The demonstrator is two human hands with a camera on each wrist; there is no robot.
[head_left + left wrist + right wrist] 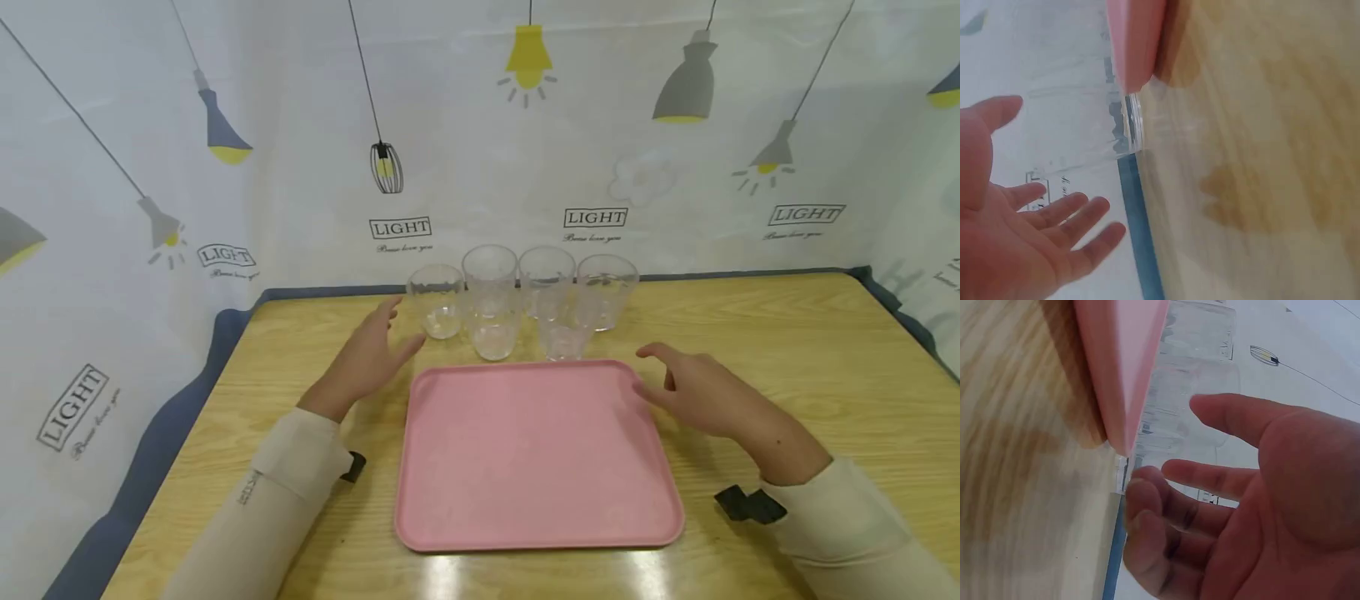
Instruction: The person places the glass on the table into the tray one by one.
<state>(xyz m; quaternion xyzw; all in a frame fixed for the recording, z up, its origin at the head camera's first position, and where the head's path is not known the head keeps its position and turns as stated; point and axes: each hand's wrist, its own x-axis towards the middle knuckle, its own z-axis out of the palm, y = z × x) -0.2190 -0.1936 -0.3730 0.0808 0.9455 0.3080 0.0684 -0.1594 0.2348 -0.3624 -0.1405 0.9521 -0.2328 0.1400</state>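
Several clear cups stand upright in a cluster at the back of the table. My left hand (367, 358) is at the cluster's left side, its fingers near the leftmost clear cup (441, 312) and holding nothing. In the left wrist view its fingers are spread and apart from the cup wall. A pink tray (536, 458) lies in front of the cups, its surface bare. Beside the tray's far right corner hovers my right hand (697, 387), fingers loosely bent with nothing in them. The front right clear cup (564, 337) stands between that hand and the others.
The wooden table (780, 350) extends on both sides of the tray. Behind it hangs a white curtain (480, 108) printed with lamps, with a blue hem along the table's back edge. Dark straps (750, 504) show at both cuffs.
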